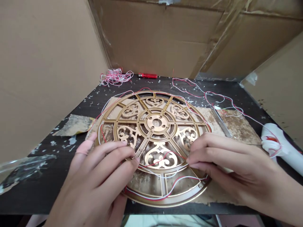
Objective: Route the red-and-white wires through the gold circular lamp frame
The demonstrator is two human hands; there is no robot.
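A round gold openwork metal frame [163, 186], with spokes and scroll ornaments, lies flat in front of me. A thin red and white wire [175, 189] runs along its rim and crosses the near part of the frame. My left hand [101, 176] lies over the frame's left near side, its curled fingertips at the inner ring where the wire passes; the thumb is mostly hidden. A pinkish wrap covers one of its fingers. At the right near side, my right hand [220, 160] pinches the wire between thumb and fingers, close against the ring.
Cardboard [239, 126] lies under the frame. Behind it are a bundle of wire [115, 77], a red-handled tool [148, 75] and loose wire [189, 82]. A white cylindrical object [274, 142] lies right. Cardboard walls [161, 41] enclose the dark table [71, 164], littered with white scraps.
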